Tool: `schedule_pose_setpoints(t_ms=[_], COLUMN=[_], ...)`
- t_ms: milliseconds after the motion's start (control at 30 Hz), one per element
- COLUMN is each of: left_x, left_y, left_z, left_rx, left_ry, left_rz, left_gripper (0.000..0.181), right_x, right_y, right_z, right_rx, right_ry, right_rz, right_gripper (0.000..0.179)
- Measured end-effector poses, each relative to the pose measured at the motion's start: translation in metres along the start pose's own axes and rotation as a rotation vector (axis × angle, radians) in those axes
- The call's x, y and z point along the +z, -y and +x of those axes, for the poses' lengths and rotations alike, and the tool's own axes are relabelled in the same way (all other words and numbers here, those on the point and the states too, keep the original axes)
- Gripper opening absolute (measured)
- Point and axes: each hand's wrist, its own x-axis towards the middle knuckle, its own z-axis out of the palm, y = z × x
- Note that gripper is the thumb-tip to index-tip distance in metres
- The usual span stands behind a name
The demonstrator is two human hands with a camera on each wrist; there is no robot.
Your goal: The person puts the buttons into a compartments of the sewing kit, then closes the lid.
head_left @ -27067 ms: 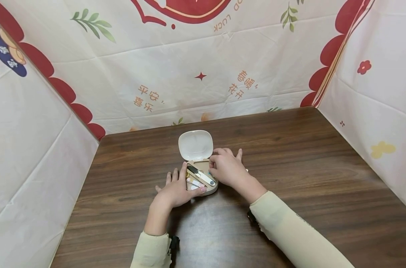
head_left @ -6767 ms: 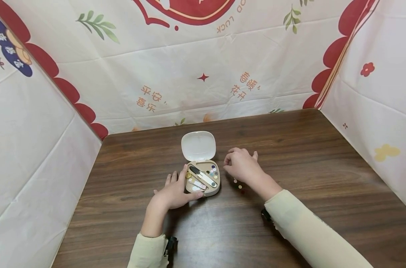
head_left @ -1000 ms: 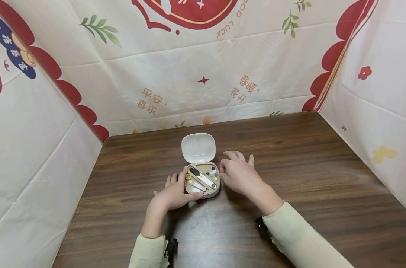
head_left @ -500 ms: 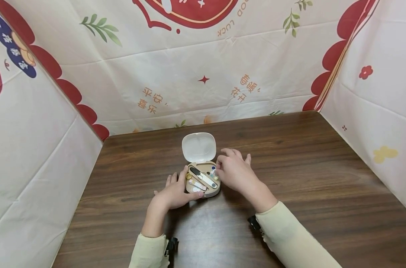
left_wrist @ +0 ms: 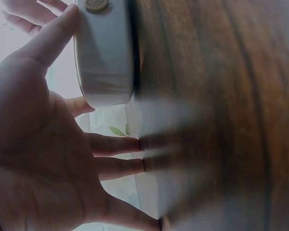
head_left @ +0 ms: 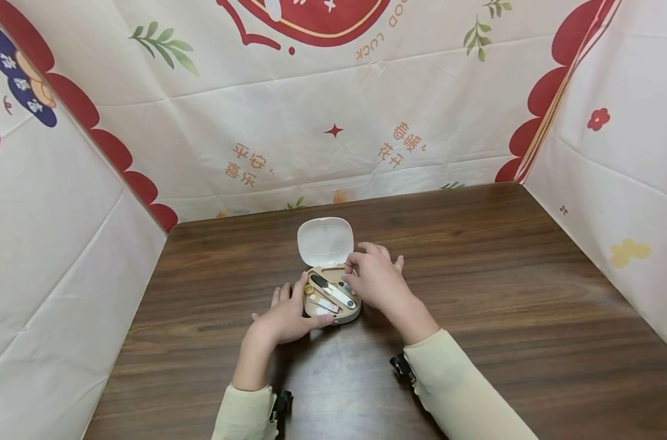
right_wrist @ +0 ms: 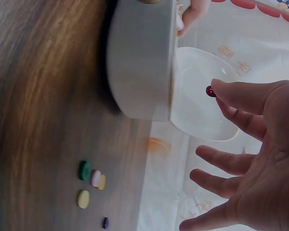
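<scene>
A small white sewing case [head_left: 349,319] lies on the table with its lid [head_left: 325,241] tipped back. Straight-fingered, my left hand [head_left: 283,321] rests against its left side, thumb at the front rim, other fingertips down on the wood. Between thumb and forefinger my right hand [head_left: 374,278] pinches a dark red button [right_wrist: 210,91], above the case's right compartment; its other fingers stick out. Inside the case lie a slim black-and-white tool [head_left: 333,290], a gold ring-shaped piece [head_left: 309,288] and a pale strip [head_left: 324,304]. Some buttons in that compartment are hidden by the right hand.
In the right wrist view, several loose buttons lie on the table beside the case, among them a green button [right_wrist: 84,170], a cream button [right_wrist: 84,198] and a purple button [right_wrist: 106,223]. A printed cloth [head_left: 289,110] hangs behind the table [head_left: 476,256].
Over the last second my right hand has moved left from the case's right edge to over its button compartment. My left hand has stayed put. Earlier the right hand was at the loose buttons.
</scene>
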Motion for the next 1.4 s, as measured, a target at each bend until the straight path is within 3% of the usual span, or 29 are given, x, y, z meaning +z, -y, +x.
schedule_pose_setpoints(t_ms=[600,1033,1400], left_x=[-0.002,-0.001,0.012], left_y=[0.000,0.001,0.016], left_z=[0.000,0.001,0.017], left_rx=[0.010,0.010,0.003], left_ry=[-0.001,0.001,-0.008], left_rz=[-0.005,-0.008,-0.025], left_gripper=[0.121,0.121,0.126], right_x=[0.016,0.020,0.019], right_y=[-0.004,-0.007,-0.010], right_z=[0.019,0.022,0.021], right_rx=[0.047,0.073,0.070], right_ry=[0.006,0.034,0.046], right_rz=[-0.058,-0.077,-0.076], right_gripper=[0.019,0.021,0.021])
